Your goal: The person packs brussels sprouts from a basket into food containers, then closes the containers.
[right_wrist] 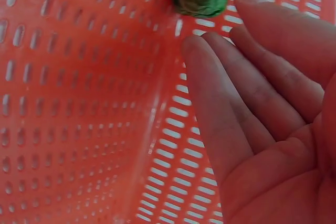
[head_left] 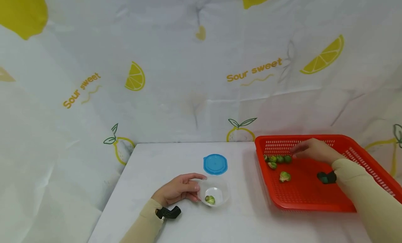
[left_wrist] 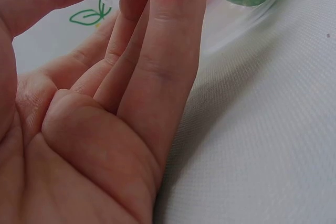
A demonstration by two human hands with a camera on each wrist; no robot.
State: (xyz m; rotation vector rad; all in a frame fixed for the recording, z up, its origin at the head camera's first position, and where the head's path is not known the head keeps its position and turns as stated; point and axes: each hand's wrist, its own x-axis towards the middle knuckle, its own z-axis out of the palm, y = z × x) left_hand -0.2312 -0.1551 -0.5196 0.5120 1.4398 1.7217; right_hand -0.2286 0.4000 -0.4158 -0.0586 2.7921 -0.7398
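beige sleeves (head_left: 361, 182) come nearest. the left hand (head_left: 180, 189) has its grip curled round the side of a clear plastic bowl (head_left: 220, 190), one brussels sprout (head_left: 210, 200) inside; the right hand (head_left: 314, 150) holds nothing, thumb apart from fingers, just beside the end sprout (head_left: 287, 159) of a row in the red basket (head_left: 309, 192). sprouts look light, firm, likely to roll, so pinch one across its middle; the bowl, probably slick, wants holding by its wall. right wrist view bares the unfilled palm; only the head view shows the blue lid (head_left: 215, 164).
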